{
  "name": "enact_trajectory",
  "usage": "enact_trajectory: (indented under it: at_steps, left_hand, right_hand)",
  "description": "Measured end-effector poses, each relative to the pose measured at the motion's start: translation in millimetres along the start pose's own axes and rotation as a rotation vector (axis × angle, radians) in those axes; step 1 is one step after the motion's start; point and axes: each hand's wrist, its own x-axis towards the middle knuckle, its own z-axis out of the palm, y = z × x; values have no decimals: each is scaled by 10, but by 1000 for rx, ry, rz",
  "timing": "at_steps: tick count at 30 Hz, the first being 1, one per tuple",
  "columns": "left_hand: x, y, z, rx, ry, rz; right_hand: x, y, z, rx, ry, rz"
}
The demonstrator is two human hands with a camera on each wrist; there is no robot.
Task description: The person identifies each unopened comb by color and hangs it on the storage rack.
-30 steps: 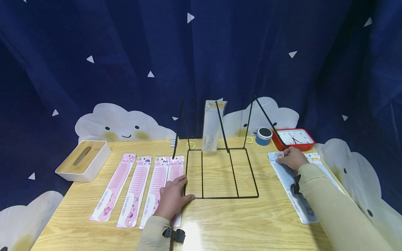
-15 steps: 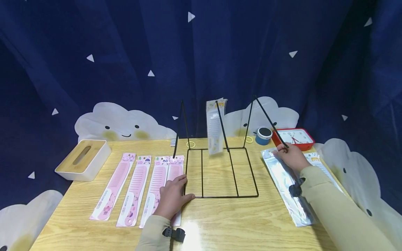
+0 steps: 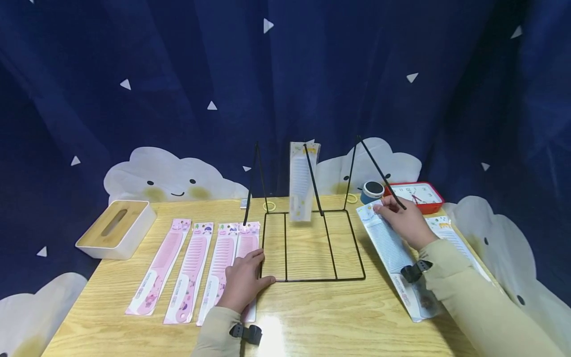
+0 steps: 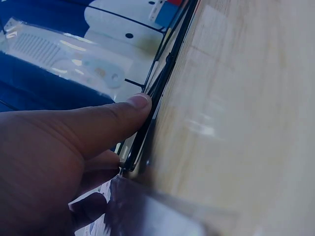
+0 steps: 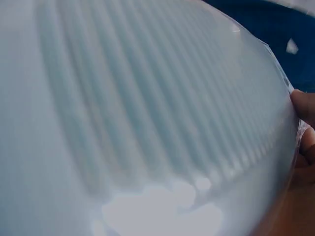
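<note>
the right hand point(image 3: 403, 220) pinches the header end of a blue packaged comb point(image 3: 390, 250), which has slid leftward across the bench point(image 3: 312, 317) since a second ago and now lies closer to the black wire rack point(image 3: 312, 243), so it looks to be on its way to the rack. its long axis runs from far-left to near-right, header toward the rack's right prong, handle end toward the person. the left hand point(image 3: 243, 285), fingers flat and relaxed, presses the rack's near-left corner as before, partly over a pink comb pack point(image 3: 250, 248).
</note>
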Motion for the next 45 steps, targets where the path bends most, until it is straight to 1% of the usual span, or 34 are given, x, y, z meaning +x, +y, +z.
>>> enact_trajectory:
  at_steps: [6, 7, 9, 10, 13, 14, 16, 20, 23, 26, 32, 36, 40, 45]
  left_hand:
    - [-4, -12, 3, 10, 5, 5]
    - [-6, -12, 3, 13, 7, 6]
    - [-8, -15, 7, 14, 9, 7]
    - [-9, -15, 8, 15, 10, 7]
    - [-13, -12, 12, 13, 12, 8]
    - [-13, -10, 14, 13, 12, 9]
    - [-15, -8, 14, 12, 10, 8]
    - [-16, -10, 15, 6, 8, 2]
    - [-18, -11, 13, 1, 9, 1]
    - [-17, -2, 6, -2, 8, -1]
    - [-13, 2, -3, -7, 6, 6]
    - [-11, 1, 4, -7, 1, 4]
    - [-9, 1, 6, -6, -4, 6]
    - [-10, 2, 2, -3, -6, 2]
  right_hand:
    - [-179, -356, 48, -13, -17, -63]
    - [-212, -413, 57, -22, -17, -82]
    - [-275, -520, 78, 2, -15, -145]
    - [-304, -567, 91, 27, -12, -179]
    - [-379, -689, 132, 148, -13, -269]
    - [-402, -726, 147, 192, -15, -287]
    - [-443, -797, 179, 246, -17, -311]
    - [-535, -946, 246, 301, -38, -341]
    - [-617, -1064, 293, 360, -60, -384]
    - [-700, -1183, 333, 428, -71, -438]
    - [-832, -1406, 393, 503, -99, -546]
    - [-886, -1499, 412, 523, -96, -574]
    - [-901, -1535, 408, 550, -35, -569]
    - [-864, -1551, 414, 544, 21, -555]
